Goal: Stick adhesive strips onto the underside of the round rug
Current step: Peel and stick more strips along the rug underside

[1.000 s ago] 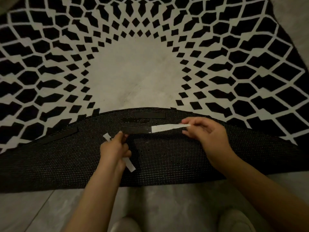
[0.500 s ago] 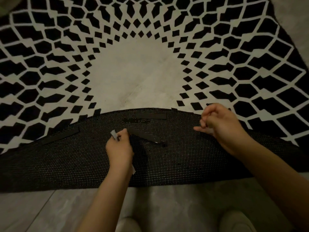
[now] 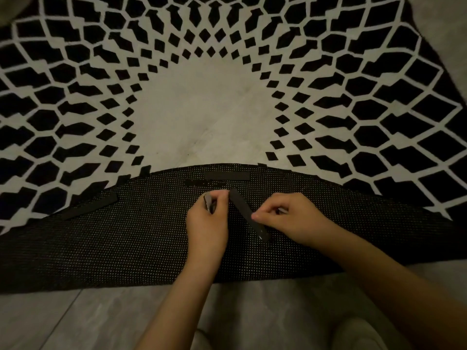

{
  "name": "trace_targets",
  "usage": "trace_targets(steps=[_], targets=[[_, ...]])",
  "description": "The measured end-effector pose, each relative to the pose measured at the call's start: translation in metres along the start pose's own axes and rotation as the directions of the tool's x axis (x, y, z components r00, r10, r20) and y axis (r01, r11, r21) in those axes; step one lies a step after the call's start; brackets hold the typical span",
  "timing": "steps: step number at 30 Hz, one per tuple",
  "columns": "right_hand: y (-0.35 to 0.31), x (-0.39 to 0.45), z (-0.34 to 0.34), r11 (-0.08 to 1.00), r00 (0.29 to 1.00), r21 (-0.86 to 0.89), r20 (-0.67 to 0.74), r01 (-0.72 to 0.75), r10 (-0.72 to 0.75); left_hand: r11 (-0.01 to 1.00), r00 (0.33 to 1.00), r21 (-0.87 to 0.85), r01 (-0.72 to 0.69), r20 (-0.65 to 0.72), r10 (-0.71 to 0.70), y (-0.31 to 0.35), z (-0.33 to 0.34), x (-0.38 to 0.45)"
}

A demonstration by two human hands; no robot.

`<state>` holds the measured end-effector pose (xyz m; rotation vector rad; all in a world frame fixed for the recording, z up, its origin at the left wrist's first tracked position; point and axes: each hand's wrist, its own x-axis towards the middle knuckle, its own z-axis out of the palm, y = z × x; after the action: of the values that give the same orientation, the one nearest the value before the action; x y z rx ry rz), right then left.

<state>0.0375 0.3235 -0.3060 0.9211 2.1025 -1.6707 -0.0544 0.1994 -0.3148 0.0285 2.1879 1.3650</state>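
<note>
One round rug [image 3: 227, 117], its near edge folded over. Three black adhesive strips: one at the far middle of the fold [image 3: 227, 176], one at the left [image 3: 93, 205], one slanted between the hands [image 3: 249, 214]. Two hands: left [image 3: 207, 223] and right [image 3: 295, 218]. One small pale backing scrap [image 3: 208, 202] in the left hand.

Black-and-cream lattice rug [image 3: 227, 117], white-dotted black underside [image 3: 126, 243], black strips [image 3: 249, 214]

no readable text, label, brand, number or sign anywhere in view.
</note>
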Motion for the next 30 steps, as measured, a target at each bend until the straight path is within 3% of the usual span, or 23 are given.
trace_targets(steps=[6,9,10,12,14,15,17,21,25,30], targets=[[0.017,-0.003,-0.016,1.000,0.998,-0.009,-0.059,0.004,-0.005,0.999,0.999,0.041,0.012,0.043,-0.014,-0.002,-0.007,0.004],[0.033,-0.006,-0.028,0.999,0.972,-0.028,-0.232,-0.035,0.027,0.988,0.999,0.157,-0.002,0.032,-0.003,-0.001,-0.014,0.009],[0.040,-0.008,-0.033,0.996,0.940,-0.059,-0.337,-0.070,0.046,0.953,0.999,0.302,-0.035,0.022,0.029,0.000,-0.017,0.011],[0.052,-0.013,-0.046,0.978,0.834,-0.154,-0.551,-0.140,0.033,0.724,0.994,0.681,-0.105,0.068,0.080,0.002,-0.022,0.011],[0.064,-0.017,-0.058,0.945,0.719,-0.243,-0.695,-0.219,-0.012,0.510,0.994,0.853,-0.112,0.102,0.048,0.001,-0.028,0.009],[0.070,-0.018,-0.062,0.926,0.687,-0.278,-0.726,-0.256,-0.027,0.477,0.996,0.875,-0.079,0.089,0.003,-0.001,-0.032,0.007],[0.078,-0.017,-0.067,0.883,0.681,-0.338,-0.732,-0.327,-0.028,0.485,0.997,0.875,0.002,0.035,-0.067,-0.011,-0.046,0.004],[0.088,-0.011,-0.063,0.789,0.744,-0.475,-0.667,-0.389,-0.035,0.510,0.982,0.852,0.118,-0.025,-0.186,-0.039,-0.073,0.006],[0.099,-0.010,-0.064,0.757,0.792,-0.531,-0.609,-0.381,-0.029,0.532,0.986,0.843,0.075,0.016,-0.165,-0.055,-0.074,0.010],[0.108,-0.019,-0.060,0.779,0.778,-0.524,-0.624,-0.346,-0.074,0.528,0.992,0.848,0.043,0.026,-0.123,-0.060,-0.074,0.013]])
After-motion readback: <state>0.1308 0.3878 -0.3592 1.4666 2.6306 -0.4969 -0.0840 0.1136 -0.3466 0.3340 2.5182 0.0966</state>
